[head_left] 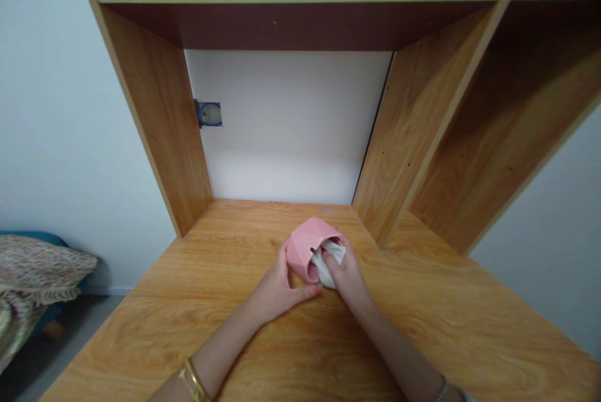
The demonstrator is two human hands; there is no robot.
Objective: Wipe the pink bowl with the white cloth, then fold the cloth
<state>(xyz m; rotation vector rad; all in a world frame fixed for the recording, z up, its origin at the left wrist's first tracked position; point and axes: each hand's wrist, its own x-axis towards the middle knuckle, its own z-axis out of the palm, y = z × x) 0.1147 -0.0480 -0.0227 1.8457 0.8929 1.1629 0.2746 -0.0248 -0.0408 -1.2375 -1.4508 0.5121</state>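
Gripping a pink pot (307,239) is the left hand (278,289) while the right hand (346,273) clutches white cloth (323,272) partly inside.

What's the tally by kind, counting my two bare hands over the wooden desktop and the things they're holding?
Bare hands: 2, the left hand on the container, the right hand at its opening
Hollow pink faceted container: 1
Soft white cloth or tissue, pinched in the right hand: 1
Total: 4
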